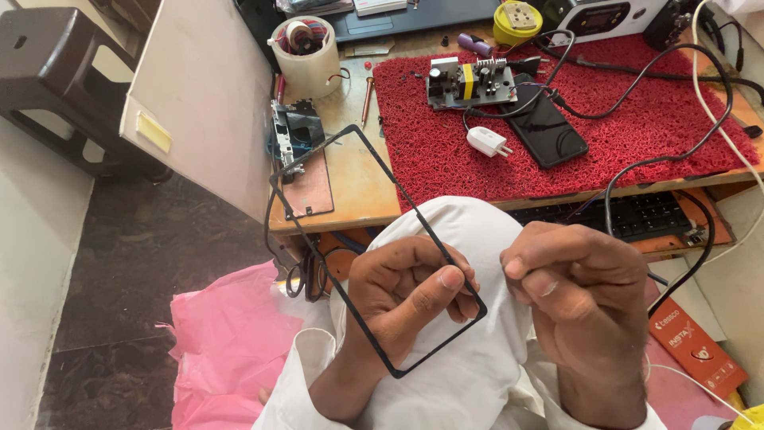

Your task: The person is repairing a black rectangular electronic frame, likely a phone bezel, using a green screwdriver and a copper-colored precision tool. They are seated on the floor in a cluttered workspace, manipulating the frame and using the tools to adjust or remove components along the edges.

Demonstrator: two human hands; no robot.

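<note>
Left hand [402, 291] grips a thin black rectangular frame [362, 239] at its near corner, thumb pressed over the right rail, fingers curled behind. Right hand [581, 299] is balled shut just beside it, fingertips pinched together; whether they touch the frame I cannot tell. Both hover above a white-clothed lap, with dark floor open to the left. Beyond, the frame's far corner overlaps the wooden desk [358, 175] edge. Farther back, 1 plastic tub [306, 60] holds tape rolls.
</note>
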